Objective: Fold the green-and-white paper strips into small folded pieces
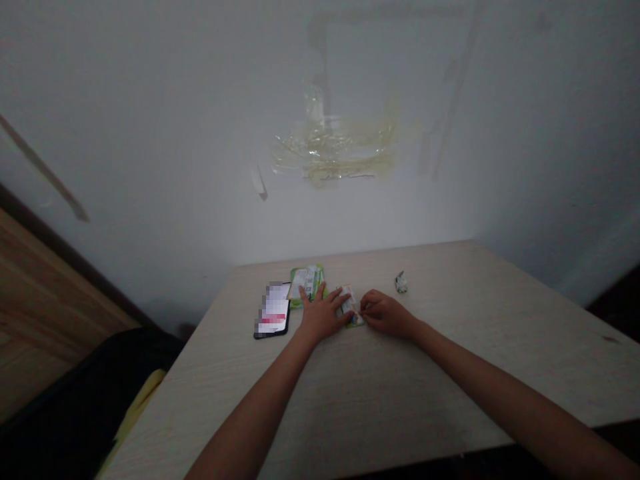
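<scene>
A small printed card or packet (349, 291) lies flat on the table, partly covered by my fingers. My left hand (323, 315) rests palm down with fingers spread, its fingertips on the card and near the green packet. My right hand (383, 312) is closed in a pinch at the card's right edge; what its fingers hold, if anything, is too small to tell. Left of the card lies a green and white printed packet (313, 277), partly behind my left fingers. Beside that packet is a phone (273, 313) with its screen lit.
A small crumpled wrapper (401, 283) lies to the right on the pale wooden table (450, 313). Behind the table rises a grey wall (200, 167) with peeling clear tape (340, 150). Dark and yellow cloth (143, 397) hangs at the table's left side.
</scene>
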{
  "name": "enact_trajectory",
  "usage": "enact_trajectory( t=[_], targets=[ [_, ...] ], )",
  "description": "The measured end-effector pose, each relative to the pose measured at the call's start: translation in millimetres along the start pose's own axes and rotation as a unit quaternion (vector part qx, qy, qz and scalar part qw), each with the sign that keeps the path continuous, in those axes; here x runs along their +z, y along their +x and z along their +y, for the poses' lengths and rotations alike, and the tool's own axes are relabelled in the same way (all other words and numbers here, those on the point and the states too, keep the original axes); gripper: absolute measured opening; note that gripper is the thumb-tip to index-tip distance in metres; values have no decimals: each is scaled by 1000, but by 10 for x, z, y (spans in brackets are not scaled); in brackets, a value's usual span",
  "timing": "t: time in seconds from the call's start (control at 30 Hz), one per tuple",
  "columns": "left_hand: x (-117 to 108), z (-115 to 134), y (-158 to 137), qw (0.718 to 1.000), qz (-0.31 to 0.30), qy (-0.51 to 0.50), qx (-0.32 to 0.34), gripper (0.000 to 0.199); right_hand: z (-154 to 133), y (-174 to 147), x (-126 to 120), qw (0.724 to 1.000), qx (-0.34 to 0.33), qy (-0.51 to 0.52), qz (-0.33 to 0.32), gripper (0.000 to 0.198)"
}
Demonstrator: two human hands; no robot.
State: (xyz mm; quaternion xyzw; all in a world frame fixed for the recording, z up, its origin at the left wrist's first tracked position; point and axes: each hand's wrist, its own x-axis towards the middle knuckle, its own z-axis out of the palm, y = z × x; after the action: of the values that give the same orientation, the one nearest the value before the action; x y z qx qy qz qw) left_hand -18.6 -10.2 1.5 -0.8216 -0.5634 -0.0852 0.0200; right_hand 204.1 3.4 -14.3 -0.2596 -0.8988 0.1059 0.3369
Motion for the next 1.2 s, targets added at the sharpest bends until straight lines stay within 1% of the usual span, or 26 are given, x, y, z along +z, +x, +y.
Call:
enact_trajectory(
  t=[0.3,0.5,0.73,1.03,1.2],
  targets=[
    [37,-22,8,1000,8,-11,0,54,-72,-65,-70,999,-22,17,-35,16],
    [40,-26,4,1000,9,-19,0,55,-107,-104,-91,998,-21,32,-58,17],
    [15,-24,-3,1000,-2,-9,3,56,-108,-111,-102,997,-19,42,-56,15],
    [39,-24,0,1000,9,-25,2,55,-61,-144,-82,996,-12,74,-48,14],
    [18,4,-6,1000,-2,-18,-3,54,-54,-135,-81,998,-4,52,-20,15]
  ],
)
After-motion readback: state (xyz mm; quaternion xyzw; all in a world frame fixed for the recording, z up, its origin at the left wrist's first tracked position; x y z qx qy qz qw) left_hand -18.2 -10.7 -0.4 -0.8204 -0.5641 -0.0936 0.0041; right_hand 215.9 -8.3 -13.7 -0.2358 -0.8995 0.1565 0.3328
